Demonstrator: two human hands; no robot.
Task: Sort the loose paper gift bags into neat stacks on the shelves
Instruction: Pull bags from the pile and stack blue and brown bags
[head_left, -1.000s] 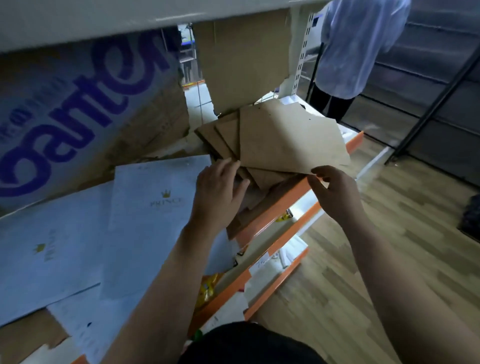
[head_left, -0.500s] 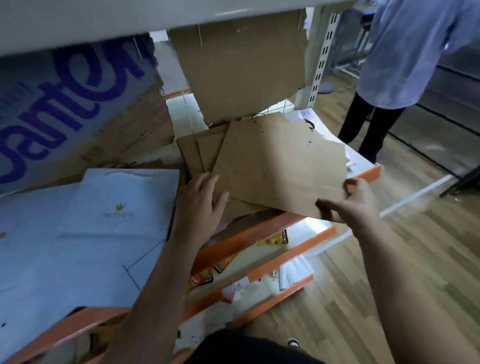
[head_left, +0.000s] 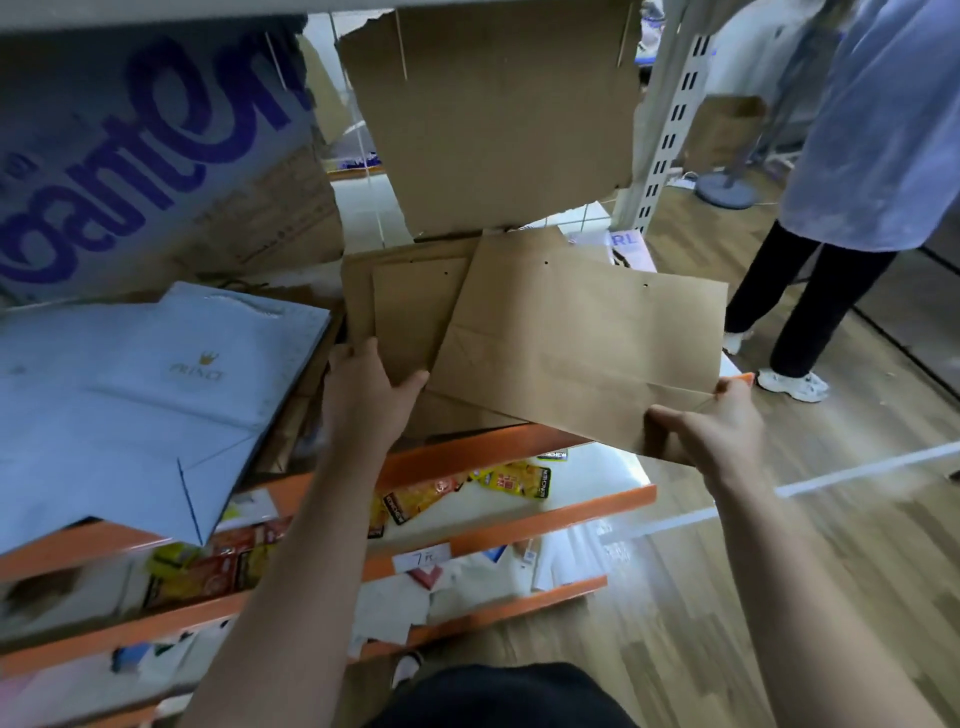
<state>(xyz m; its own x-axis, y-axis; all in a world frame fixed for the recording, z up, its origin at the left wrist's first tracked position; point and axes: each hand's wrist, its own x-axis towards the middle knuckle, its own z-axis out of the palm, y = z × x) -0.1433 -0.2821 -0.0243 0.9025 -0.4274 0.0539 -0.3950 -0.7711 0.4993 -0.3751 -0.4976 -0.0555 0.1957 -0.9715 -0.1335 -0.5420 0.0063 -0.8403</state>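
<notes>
My right hand (head_left: 711, 436) has the loose brown bag (head_left: 582, 343) by its near right corner, thumb on top and fingers curled under, a firm pinch on the paper. My left hand (head_left: 363, 395) lies flat and spread on the stack of brown bags (head_left: 410, 312), gripping nothing, just pressing, with the thumb right by the loose bag's near left edge.

Here's the thing to watch. The bag sits crooked over the stack. Its long side runs from my left hand out to the right, and the right end hangs past the orange shelf edge (head_left: 467, 457), out over the floor. So the stack lies to the left of my grip and further in, nearer my left hand.

I reckon the job now is to swing that right corner in and left until the edges square up. The white bags (head_left: 145, 395) lie in their own pile just left of the stack.
</notes>
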